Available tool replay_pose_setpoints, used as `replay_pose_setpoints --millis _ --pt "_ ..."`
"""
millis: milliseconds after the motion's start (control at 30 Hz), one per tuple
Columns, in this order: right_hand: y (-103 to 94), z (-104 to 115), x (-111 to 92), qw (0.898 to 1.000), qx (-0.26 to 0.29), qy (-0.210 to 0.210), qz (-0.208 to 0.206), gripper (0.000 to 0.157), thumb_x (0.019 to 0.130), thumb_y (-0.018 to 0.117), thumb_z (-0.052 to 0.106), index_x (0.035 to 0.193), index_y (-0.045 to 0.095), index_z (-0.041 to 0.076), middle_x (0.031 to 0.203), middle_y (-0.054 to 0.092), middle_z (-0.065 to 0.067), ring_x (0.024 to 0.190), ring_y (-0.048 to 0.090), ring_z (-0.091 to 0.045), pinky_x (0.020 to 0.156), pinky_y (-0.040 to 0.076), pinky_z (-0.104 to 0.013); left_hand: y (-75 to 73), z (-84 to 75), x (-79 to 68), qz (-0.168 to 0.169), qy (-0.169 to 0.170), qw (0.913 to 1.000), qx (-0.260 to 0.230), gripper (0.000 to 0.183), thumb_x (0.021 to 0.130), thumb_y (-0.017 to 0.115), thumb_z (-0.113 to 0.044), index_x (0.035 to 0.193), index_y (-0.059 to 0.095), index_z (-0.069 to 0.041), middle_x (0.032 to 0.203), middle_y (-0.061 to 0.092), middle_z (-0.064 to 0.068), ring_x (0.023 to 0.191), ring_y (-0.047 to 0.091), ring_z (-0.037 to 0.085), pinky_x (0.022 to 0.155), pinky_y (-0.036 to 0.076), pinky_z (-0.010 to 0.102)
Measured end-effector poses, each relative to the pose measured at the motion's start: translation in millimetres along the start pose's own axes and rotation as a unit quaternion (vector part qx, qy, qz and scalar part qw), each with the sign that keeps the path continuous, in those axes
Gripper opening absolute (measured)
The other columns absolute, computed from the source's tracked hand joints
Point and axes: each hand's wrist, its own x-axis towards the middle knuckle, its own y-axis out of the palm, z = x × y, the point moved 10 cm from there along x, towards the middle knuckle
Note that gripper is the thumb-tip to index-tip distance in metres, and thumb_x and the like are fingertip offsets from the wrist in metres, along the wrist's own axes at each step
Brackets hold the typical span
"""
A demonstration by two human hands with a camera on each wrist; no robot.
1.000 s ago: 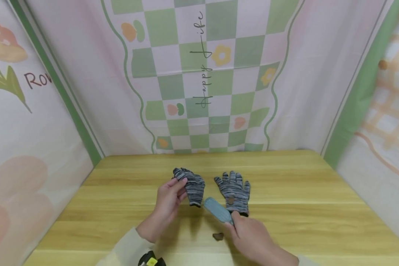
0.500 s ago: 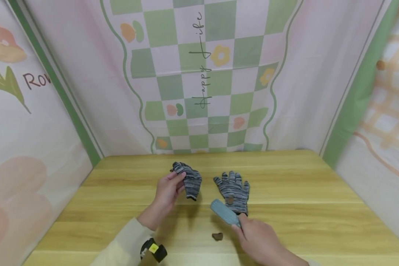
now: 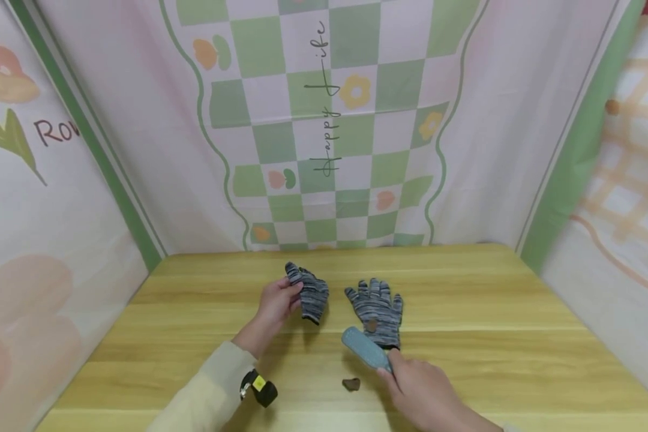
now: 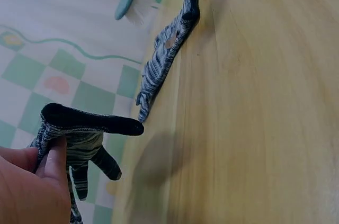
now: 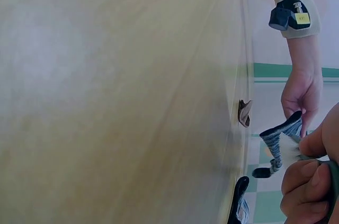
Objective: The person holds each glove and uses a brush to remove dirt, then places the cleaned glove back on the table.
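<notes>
My left hand (image 3: 277, 301) pinches a grey-and-black striped knit glove (image 3: 314, 297) by one side, holding it raised above the table. In the left wrist view, the dark cuff of this glove (image 4: 90, 121) faces the camera and its fingers hang down. My right hand (image 3: 418, 384) grips the handle of a blue-grey brush (image 3: 364, 348); pale bristles (image 5: 288, 149) show under it in the right wrist view. A matching glove (image 3: 380, 309) lies flat on the table just beyond the brush, with a round brown spot (image 3: 372, 326) near its cuff.
A small curled brown scrap (image 3: 351, 384) lies on the wooden table (image 3: 491, 318) between the forearms. Printed curtains (image 3: 351, 138) hang behind the table and at both sides. A black wrist device (image 3: 261, 389) is strapped to the left sleeve.
The brush in my right hand has moved right and slightly nearer, away from the held glove. My left hand has lifted its glove a little farther off and turned it slightly.
</notes>
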Motion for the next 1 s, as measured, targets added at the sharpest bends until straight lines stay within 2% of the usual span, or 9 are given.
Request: replay_pose_setpoints --millis 367,500,667,833,1000 --pt "5.4 0 -2 1.0 0.008 -0.002 0.018 0.019 0.096 0.06 0.026 0.094 0.057 0.007 0.065 0.049 0.006 0.056 0.046 -0.01 0.048 0.04 -0.029 -8.9 21.3 11.1 0.017 -0.027 0.9992 0.022 0.032 0.096 0.05 0.007 0.126 0.046 0.018 0.089 0.062 0.006 0.073 0.059 0.01 0.06 0.05 0.016" --pt "5.6 -1 -2 1.0 0.007 0.0 0.018 0.021 0.096 0.061 0.027 0.097 0.058 0.006 0.065 0.049 0.006 0.056 0.046 -0.01 0.048 0.04 -0.029 -18.1 25.2 14.9 0.002 -0.023 0.9984 0.052 0.033 0.095 0.052 0.007 0.126 0.048 0.018 0.094 0.063 0.01 0.075 0.059 0.01 0.061 0.052 0.017" --pt "5.1 -1 -2 1.0 0.006 -0.002 0.016 0.02 0.096 0.061 0.028 0.094 0.056 0.009 0.064 0.047 0.007 0.055 0.044 -0.01 0.047 0.038 -0.028 -27.0 24.5 17.7 -0.022 -0.003 0.9934 0.112 0.03 0.092 0.058 0.007 0.119 0.053 0.018 0.1 0.064 0.017 0.076 0.061 0.012 0.068 0.057 0.022" --pt "4.9 -1 -2 1.0 0.005 -0.003 0.017 0.019 0.096 0.06 0.028 0.093 0.056 0.009 0.064 0.048 0.007 0.055 0.044 -0.01 0.047 0.038 -0.028 -36.6 26.8 18.5 -0.036 -0.018 0.9877 0.151 0.021 0.09 0.062 0.006 0.108 0.058 0.015 0.093 0.066 0.017 0.073 0.063 0.014 0.067 0.058 0.026" --pt "5.9 -2 -2 1.0 0.007 0.003 0.024 0.02 0.096 0.061 0.027 0.096 0.057 0.007 0.065 0.049 0.006 0.056 0.044 -0.01 0.047 0.039 -0.028 -47.3 28.9 21.4 -0.041 -0.037 0.9825 0.178 0.036 0.089 0.064 0.005 0.12 0.052 0.018 0.103 0.065 0.025 0.077 0.066 0.018 0.071 0.059 0.03"
